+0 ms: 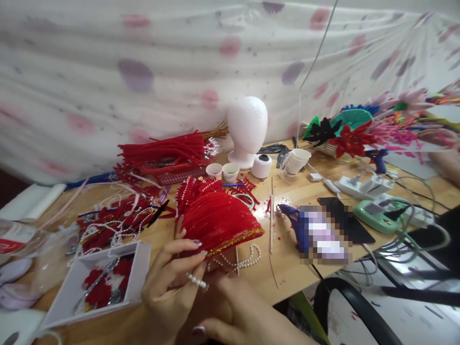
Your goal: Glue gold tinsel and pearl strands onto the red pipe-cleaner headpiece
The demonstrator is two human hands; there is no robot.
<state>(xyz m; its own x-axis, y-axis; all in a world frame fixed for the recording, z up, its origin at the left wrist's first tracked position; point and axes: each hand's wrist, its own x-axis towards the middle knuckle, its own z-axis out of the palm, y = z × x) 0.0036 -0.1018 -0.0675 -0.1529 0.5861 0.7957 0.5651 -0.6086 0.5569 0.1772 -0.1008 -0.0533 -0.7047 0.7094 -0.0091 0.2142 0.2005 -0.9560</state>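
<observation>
A red, ribbed, curved piece (219,218) with a gold glitter edge is above the front of the table. My left hand (176,273) grips its lower left side, fingertips on the red surface. A short row of white pearls (196,281) lies across those fingers. Close beside it on the right, my right hand (244,306) reaches to the underside of the gold edge; its thumb sticks out at the lower left, and its other fingertips are blurred and hidden. A pearl string (249,261) curves on the table below the piece.
Behind stand a white foam head (247,129), paper cups (230,171) and a red basket (176,173). An open white box (142,268) lies at left. To the right are a blue glue gun (296,225), a dark phone (347,220), power strips (364,184) and another person's arm (445,165).
</observation>
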